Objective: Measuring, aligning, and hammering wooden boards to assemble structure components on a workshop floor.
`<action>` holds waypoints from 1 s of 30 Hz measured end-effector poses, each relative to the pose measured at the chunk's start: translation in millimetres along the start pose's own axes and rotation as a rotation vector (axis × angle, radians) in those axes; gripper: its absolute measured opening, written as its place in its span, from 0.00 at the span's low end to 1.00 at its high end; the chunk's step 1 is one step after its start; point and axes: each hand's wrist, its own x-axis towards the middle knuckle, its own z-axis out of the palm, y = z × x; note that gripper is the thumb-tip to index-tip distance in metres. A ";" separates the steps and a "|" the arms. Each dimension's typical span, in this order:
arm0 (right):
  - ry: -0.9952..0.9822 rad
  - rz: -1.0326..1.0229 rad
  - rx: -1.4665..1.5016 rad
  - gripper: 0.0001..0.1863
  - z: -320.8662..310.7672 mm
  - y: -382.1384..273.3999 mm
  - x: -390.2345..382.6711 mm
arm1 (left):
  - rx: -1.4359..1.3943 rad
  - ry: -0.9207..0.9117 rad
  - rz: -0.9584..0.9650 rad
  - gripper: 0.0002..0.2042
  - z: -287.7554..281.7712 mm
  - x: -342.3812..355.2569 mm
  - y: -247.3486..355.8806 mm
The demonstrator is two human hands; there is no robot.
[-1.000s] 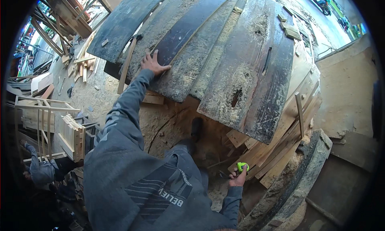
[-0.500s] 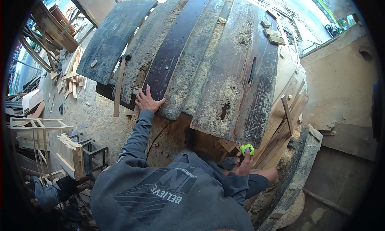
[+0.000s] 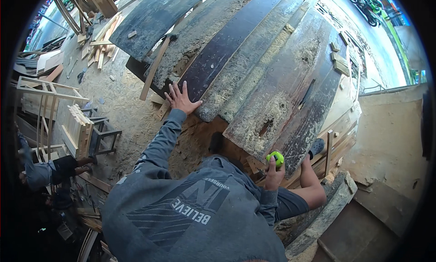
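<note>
My left hand (image 3: 181, 98) is spread with its fingertips resting near the lower end of a dark narrow plank (image 3: 213, 53) on a stack of weathered, sawdust-coated boards (image 3: 247, 66). My right hand (image 3: 274, 171) grips a lime-green tape measure (image 3: 275, 160) at the lower edge of a wide scuffed board (image 3: 284, 98) with a ragged hole. A thin wooden batten with a dark head (image 3: 154, 69) lies left of my left hand. My bent right leg (image 3: 309, 184) extends to the right, its shoe (image 3: 317, 146) beside the wide board's edge, on lighter timber.
At lower left a co-worker (image 3: 52, 171) is beside wooden frames (image 3: 52, 98) and stacked timber (image 3: 75, 130). Loose offcuts (image 3: 102, 48) lie on the dusty ground at upper left. A plywood panel (image 3: 381, 134) and a thick grey slab (image 3: 320, 212) flank me on the right. A motorcycle (image 3: 367, 9) stands beyond.
My right leg has come up onto the timber at the right. My right hand with the tape measure has risen to the board's lower edge. My left hand remains spread near the dark plank's end.
</note>
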 end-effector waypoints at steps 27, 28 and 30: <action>-0.699 -0.692 -0.944 0.22 -85.0 -101.4 157.6 | -1.441 -0.834 0.165 0.11 -47.7 -51.4 187.5; -0.628 -0.652 -0.982 0.22 -107.9 -107.4 178.3 | -1.477 -0.660 0.162 0.10 -57.4 -18.4 179.9; -0.503 -0.639 -1.083 0.21 -155.2 -119.3 227.0 | -1.502 -0.396 0.140 0.12 -72.1 58.8 167.6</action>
